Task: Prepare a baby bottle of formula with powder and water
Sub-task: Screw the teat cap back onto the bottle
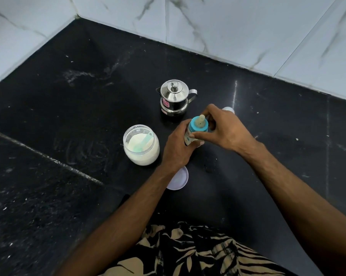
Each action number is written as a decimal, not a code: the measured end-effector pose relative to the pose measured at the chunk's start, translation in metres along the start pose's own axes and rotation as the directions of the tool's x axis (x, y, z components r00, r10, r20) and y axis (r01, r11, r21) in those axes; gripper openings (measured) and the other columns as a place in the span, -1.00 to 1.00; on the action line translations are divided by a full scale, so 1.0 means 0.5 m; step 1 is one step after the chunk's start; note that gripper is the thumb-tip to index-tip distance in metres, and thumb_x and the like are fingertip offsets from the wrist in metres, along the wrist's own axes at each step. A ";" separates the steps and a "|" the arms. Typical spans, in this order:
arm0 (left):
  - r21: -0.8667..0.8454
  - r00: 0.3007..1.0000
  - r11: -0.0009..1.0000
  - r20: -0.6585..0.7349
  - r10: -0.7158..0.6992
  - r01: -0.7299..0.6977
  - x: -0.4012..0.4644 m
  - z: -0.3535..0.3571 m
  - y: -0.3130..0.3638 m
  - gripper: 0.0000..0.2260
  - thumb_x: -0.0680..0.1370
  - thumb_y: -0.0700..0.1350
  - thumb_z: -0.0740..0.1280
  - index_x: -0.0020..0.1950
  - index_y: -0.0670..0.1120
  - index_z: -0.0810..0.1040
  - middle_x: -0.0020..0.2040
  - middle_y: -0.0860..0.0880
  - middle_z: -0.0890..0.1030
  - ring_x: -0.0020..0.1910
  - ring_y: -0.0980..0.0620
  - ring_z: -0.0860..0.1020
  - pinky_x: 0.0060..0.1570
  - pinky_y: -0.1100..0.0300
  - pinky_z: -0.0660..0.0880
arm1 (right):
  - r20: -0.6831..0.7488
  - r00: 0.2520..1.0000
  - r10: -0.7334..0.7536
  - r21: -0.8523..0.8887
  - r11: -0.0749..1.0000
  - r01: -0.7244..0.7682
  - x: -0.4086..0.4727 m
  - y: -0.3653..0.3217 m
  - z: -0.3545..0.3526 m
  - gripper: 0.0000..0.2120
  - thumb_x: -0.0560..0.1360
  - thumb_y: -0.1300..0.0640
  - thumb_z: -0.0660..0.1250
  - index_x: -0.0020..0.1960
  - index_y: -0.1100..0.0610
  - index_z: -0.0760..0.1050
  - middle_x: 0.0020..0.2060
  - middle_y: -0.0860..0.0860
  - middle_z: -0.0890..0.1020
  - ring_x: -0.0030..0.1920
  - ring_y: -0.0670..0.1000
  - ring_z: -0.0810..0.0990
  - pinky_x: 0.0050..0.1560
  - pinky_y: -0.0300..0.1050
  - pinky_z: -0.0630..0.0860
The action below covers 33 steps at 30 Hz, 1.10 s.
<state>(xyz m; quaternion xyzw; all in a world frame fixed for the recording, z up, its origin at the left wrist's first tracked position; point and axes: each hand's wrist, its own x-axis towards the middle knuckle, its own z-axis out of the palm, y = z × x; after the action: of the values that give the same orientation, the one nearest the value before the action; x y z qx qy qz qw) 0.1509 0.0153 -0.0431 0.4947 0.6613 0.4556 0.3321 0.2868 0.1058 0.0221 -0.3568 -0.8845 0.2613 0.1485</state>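
- Nearest: patterned black-and-tan garment (198, 253), cut off by the lower frame edge; two bare forearms extend from it over the black stone counter (68, 120).
- One white round lid (179, 179) lies flat on the counter, its left part hidden under the left forearm.
- One open clear jar (141, 145) of white powder stands left of the hands; one pale green scoop (143, 142) rests inside, its bowl sunk in the powder.
- One baby bottle (196, 130) stands upright at centre, teal collar and nipple fitted. Small print on its body is too blurred to read.
- Left hand (178, 148) grasps the bottle body, fingers wrapped round it.
- Right hand (225, 130) grips the teal collar, thumb and fingertips curled round its rim.
- One whitish object (228, 109) behind the right hand is mostly hidden; identity unclear.
- One lidded steel pot (175, 98) with spout and handle stands behind; its pink sticker is illegible.
- Farthest: white marble-pattern wall tiles (227, 26).
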 end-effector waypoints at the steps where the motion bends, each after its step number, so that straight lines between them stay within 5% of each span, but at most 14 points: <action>1: 0.000 1.000 1.000 0.000 0.007 -0.007 0.000 -0.001 -0.001 -0.43 0.43 -0.10 0.50 0.38 -0.02 0.38 0.29 0.04 0.52 0.25 0.17 0.46 0.26 0.20 0.43 | 0.024 1.000 -0.008 -0.002 1.000 0.008 0.000 0.001 -0.005 -0.47 0.32 -0.19 0.53 0.12 0.05 0.44 -0.18 -0.20 0.52 -0.21 -0.23 0.52 -0.26 -0.36 0.45; 4: -0.001 1.000 1.000 -0.006 0.027 -0.027 -0.002 -0.002 -0.003 -0.45 0.43 -0.06 0.48 0.38 -0.02 0.39 0.29 0.04 0.52 0.26 0.16 0.46 0.26 0.17 0.45 | 0.197 0.978 -0.071 0.051 0.997 0.062 0.006 0.001 -0.032 -0.35 0.38 -0.09 0.52 0.37 0.00 0.36 -0.07 -0.30 0.49 -0.07 -0.39 0.48 -0.13 -0.47 0.43; 6: 0.001 1.000 1.000 -0.005 0.008 -0.008 -0.001 0.000 -0.002 -0.45 0.43 -0.08 0.49 0.38 -0.01 0.39 0.28 0.06 0.52 0.24 0.20 0.45 0.25 0.22 0.43 | 0.216 0.970 -0.108 0.080 0.993 0.092 0.010 0.007 -0.035 -0.43 0.42 -0.03 0.50 0.37 0.05 0.40 0.03 -0.22 0.56 -0.01 -0.31 0.52 -0.05 -0.45 0.46; 10: -0.005 1.000 1.000 -0.004 0.009 -0.009 -0.002 0.002 0.001 -0.43 0.42 -0.11 0.51 0.38 -0.01 0.39 0.27 0.08 0.53 0.22 0.21 0.47 0.23 0.25 0.43 | 0.070 0.997 -0.018 0.118 0.993 0.010 -0.004 0.005 -0.002 -0.54 0.38 -0.06 0.52 0.15 0.10 0.45 -0.18 -0.21 0.55 -0.18 -0.30 0.56 -0.22 -0.45 0.48; 13: -0.015 1.000 1.000 0.003 0.017 -0.017 -0.002 0.000 0.001 -0.43 0.42 -0.12 0.51 0.38 -0.01 0.40 0.28 0.04 0.54 0.26 0.14 0.50 0.26 0.15 0.46 | 0.014 1.000 0.009 0.084 0.996 -0.010 -0.012 0.006 0.010 -0.50 0.37 -0.13 0.51 0.18 0.06 0.41 -0.14 -0.15 0.58 -0.18 -0.22 0.57 -0.25 -0.42 0.48; 18: -0.017 1.000 1.000 -0.004 0.017 -0.017 -0.003 -0.002 0.006 -0.44 0.42 -0.12 0.51 0.37 -0.01 0.41 0.26 0.05 0.56 0.24 0.14 0.51 0.25 0.09 0.49 | 0.142 0.984 -0.109 0.068 0.993 0.100 -0.001 0.010 -0.010 -0.47 0.47 -0.14 0.40 0.34 0.06 0.36 0.00 -0.12 0.62 -0.07 -0.14 0.62 -0.10 -0.29 0.58; 23: 0.031 0.999 0.999 -0.033 0.012 -0.011 -0.006 0.005 0.003 -0.45 0.44 -0.08 0.48 0.40 0.01 0.40 0.27 0.05 0.56 0.24 0.09 0.52 0.23 0.01 0.50 | -0.004 0.999 -0.036 -0.070 0.997 0.036 -0.015 0.005 0.030 -0.54 0.49 -0.24 0.30 0.17 0.08 0.34 -0.11 -0.03 0.65 -0.20 -0.08 0.62 -0.23 -0.04 0.62; 27: 0.070 0.998 0.998 -0.062 0.008 -0.003 -0.009 0.010 0.001 -0.47 0.46 -0.08 0.46 0.40 -0.02 0.40 0.27 0.03 0.56 0.25 0.07 0.52 0.22 0.00 0.50 | -0.127 0.990 0.060 -0.058 0.996 -0.068 -0.028 -0.012 0.053 -0.51 0.46 -0.27 0.32 0.18 0.07 0.34 -0.08 -0.07 0.62 -0.17 -0.08 0.61 -0.21 -0.05 0.61; 33: 0.060 0.999 0.998 -0.046 0.024 -0.021 -0.007 0.006 0.001 -0.45 0.44 -0.11 0.48 0.39 -0.04 0.41 0.28 0.01 0.56 0.25 0.07 0.52 0.25 0.03 0.48 | 0.152 0.985 -0.077 0.059 0.996 0.069 -0.009 0.011 0.003 -0.49 0.52 -0.18 0.29 0.37 0.02 0.29 0.01 -0.01 0.65 -0.08 -0.02 0.66 -0.11 -0.04 0.64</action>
<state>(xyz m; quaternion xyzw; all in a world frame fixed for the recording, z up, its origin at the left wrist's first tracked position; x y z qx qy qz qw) 0.1546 0.0128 -0.0435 0.5010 0.6767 0.4508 0.2965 0.2925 0.1054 0.0173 -0.2987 -0.8985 0.3060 0.0988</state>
